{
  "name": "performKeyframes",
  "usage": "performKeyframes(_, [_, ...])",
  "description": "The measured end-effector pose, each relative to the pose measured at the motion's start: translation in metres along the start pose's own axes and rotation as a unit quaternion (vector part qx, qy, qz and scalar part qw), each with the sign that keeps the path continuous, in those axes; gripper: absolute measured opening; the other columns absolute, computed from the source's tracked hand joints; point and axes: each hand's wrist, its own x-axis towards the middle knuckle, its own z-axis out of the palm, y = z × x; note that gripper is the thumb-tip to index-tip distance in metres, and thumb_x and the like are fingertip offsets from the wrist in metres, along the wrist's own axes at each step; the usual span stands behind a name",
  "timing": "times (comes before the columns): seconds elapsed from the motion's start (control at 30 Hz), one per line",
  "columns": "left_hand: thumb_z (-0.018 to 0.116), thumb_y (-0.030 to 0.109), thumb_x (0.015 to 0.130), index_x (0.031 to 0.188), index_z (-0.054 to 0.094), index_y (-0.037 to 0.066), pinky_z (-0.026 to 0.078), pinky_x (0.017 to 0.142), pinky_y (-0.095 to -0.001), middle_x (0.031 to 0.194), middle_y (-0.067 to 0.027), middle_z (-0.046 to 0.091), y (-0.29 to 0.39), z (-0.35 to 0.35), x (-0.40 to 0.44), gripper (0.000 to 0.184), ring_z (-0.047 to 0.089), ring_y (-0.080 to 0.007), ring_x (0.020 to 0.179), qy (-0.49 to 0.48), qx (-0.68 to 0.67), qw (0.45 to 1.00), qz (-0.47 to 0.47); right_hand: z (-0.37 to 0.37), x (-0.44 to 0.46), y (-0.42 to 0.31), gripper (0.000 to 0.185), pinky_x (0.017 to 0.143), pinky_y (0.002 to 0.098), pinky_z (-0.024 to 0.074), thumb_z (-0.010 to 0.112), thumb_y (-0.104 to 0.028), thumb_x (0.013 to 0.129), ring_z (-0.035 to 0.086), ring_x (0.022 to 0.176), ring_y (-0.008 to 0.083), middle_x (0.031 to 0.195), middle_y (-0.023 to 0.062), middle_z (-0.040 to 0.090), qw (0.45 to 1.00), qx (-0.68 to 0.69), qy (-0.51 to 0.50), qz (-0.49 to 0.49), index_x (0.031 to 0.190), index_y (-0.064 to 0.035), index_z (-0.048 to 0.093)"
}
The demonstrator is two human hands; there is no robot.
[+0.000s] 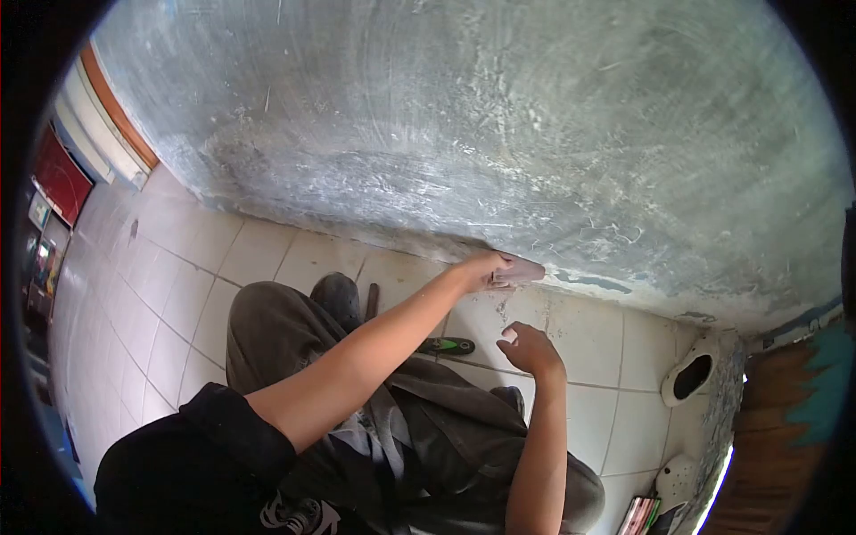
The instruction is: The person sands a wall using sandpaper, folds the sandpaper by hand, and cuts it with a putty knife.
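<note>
My left hand [482, 270] is closed on a brownish-grey folded sheet that looks like sandpaper [524, 270]. The sheet is at the foot of the grey, scuffed wall [419, 192], low down by the floor. Crumbs of debris [502, 310] lie on the tiles just below it. Lower and to the right, my right hand [533, 349] hangs above the floor, its fingers loosely curved and apart, with nothing visible in them. A green and black tool handle [455, 345] rests on the tiles near my legs; its other end is hidden.
A dark narrow bar [372, 301] lies beside my shoe [336, 299]. White clogs [691, 377] stand at the right, near a brown wooden panel [776, 428]. Several slim coloured items [638, 515] are at the bottom right. An orange door frame [116, 107] is far left.
</note>
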Motion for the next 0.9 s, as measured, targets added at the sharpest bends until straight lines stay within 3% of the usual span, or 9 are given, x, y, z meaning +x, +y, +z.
performKeyframes(0.23, [0.048, 0.007, 0.081, 0.115, 0.041, -0.007, 0.046, 0.09, -0.0344, 0.117, -0.015, 0.044, -0.003, 0.009, -0.014, 0.037, 0.043, -0.0218, 0.111, 0.03, 0.002, 0.994, 0.105, -0.001, 0.005, -0.002, 0.042, 0.087, 0.0383, 0.0428, 0.068, -0.029, 0.065, 0.054, 0.1, 0.0298, 0.105, 0.0126, 0.059, 0.998, -0.01, -0.058, -0.003, 0.101, -0.0096, 0.058])
performKeyframes(0.3, [0.049, 0.003, 0.077, 0.115, 0.038, -0.011, 0.047, 0.09, -0.0369, 0.119, -0.016, 0.04, -0.004, -0.012, 0.008, 0.042, 0.043, -0.024, 0.11, -0.072, -0.042, 0.995, 0.058, 0.001, 0.006, -0.002, 0.047, 0.081, 0.0364, 0.0465, 0.071, -0.028, 0.065, 0.06, 0.091, 0.0287, 0.094, 0.0137, 0.063, 0.996, -0.043, -0.072, -0.021, 0.106, -0.0096, 0.058])
performKeyframes(0.37, [0.05, 0.002, 0.075, 0.109, 0.042, -0.011, 0.045, 0.092, -0.037, 0.117, -0.0162, 0.041, 0.019, 0.007, -0.016, 0.038, 0.045, -0.0254, 0.108, -0.048, -0.023, 0.999, -0.007, 0.002, 0.006, -0.004, 0.051, 0.082, 0.0363, 0.0462, 0.073, -0.028, 0.063, 0.059, 0.093, 0.0282, 0.096, 0.0133, 0.063, 0.996, -0.038, -0.078, -0.02, 0.108, -0.0099, 0.057])
performKeyframes(0.43, [0.05, 0.003, 0.075, 0.105, 0.043, -0.011, 0.043, 0.094, -0.0368, 0.114, -0.0162, 0.044, 0.028, 0.013, -0.02, 0.034, 0.048, -0.0259, 0.104, -0.033, -0.094, 0.993, -0.059, 0.001, 0.007, -0.009, 0.055, 0.083, 0.0363, 0.0459, 0.074, -0.028, 0.061, 0.059, 0.094, 0.0275, 0.098, 0.0136, 0.062, 0.997, -0.03, -0.07, -0.033, 0.109, -0.01, 0.055])
performKeyframes(0.57, [0.051, 0.003, 0.074, 0.1, 0.042, -0.006, 0.038, 0.096, -0.0476, 0.099, -0.0109, 0.045, 0.028, 0.024, -0.024, 0.029, 0.051, -0.0235, 0.093, -0.057, -0.156, 0.986, 0.028, 0.004, 0.007, -0.007, 0.056, 0.082, 0.0355, 0.046, 0.075, -0.03, 0.059, 0.059, 0.092, 0.0274, 0.096, 0.0131, 0.062, 0.995, -0.045, -0.082, -0.017, 0.109, -0.0105, 0.056])
performKeyframes(0.6, [0.055, 0.007, 0.071, 0.079, 0.048, 0.004, 0.028, 0.1, -0.0491, 0.078, -0.0029, 0.044, 0.028, 0.04, -0.033, 0.011, 0.049, -0.0187, 0.08, -0.023, -0.211, 0.976, 0.041, 0.003, 0.006, -0.006, 0.058, 0.082, 0.0354, 0.0458, 0.076, -0.03, 0.059, 0.059, 0.092, 0.0271, 0.095, 0.0125, 0.062, 0.995, -0.047, -0.082, -0.011, 0.109, -0.0109, 0.055])
performKeyframes(0.73, [0.056, 0.011, 0.071, 0.08, 0.048, 0.005, 0.03, 0.099, -0.0475, 0.084, -0.0031, 0.044, 0.019, 0.032, -0.033, 0.013, 0.048, -0.0184, 0.085, -0.077, -0.241, 0.966, 0.061, -0.001, 0.005, -0.001, 0.058, 0.083, 0.0355, 0.0457, 0.076, -0.03, 0.059, 0.059, 0.092, 0.0266, 0.095, 0.0123, 0.062, 0.995, -0.064, -0.083, 0.005, 0.109, -0.0111, 0.055])
performKeyframes(0.8, [0.055, 0.014, 0.072, 0.081, 0.048, 0.005, 0.032, 0.094, -0.0489, 0.086, -0.0043, 0.046, 0.018, 0.03, -0.025, 0.014, 0.048, -0.0183, 0.085, -0.079, -0.188, 0.976, 0.07, 0.001, 0.007, -0.003, 0.057, 0.088, 0.038, 0.0426, 0.075, -0.029, 0.058, 0.052, 0.105, 0.0291, 0.112, 0.0118, 0.056, 0.994, -0.035, -0.101, 0.029, 0.108, -0.0122, 0.055])
performKeyframes(0.9, [0.053, 0.014, 0.071, 0.08, 0.049, 0.005, 0.035, 0.09, -0.0476, 0.082, -0.0052, 0.046, 0.015, 0.014, -0.01, 0.013, 0.047, -0.0186, 0.083, -0.102, -0.142, 0.983, 0.051, 0.0, 0.008, -0.01, 0.055, 0.088, 0.0382, 0.0429, 0.075, -0.028, 0.059, 0.053, 0.104, 0.0291, 0.111, 0.0122, 0.057, 0.993, -0.008, -0.114, 0.007, 0.107, -0.012, 0.055])
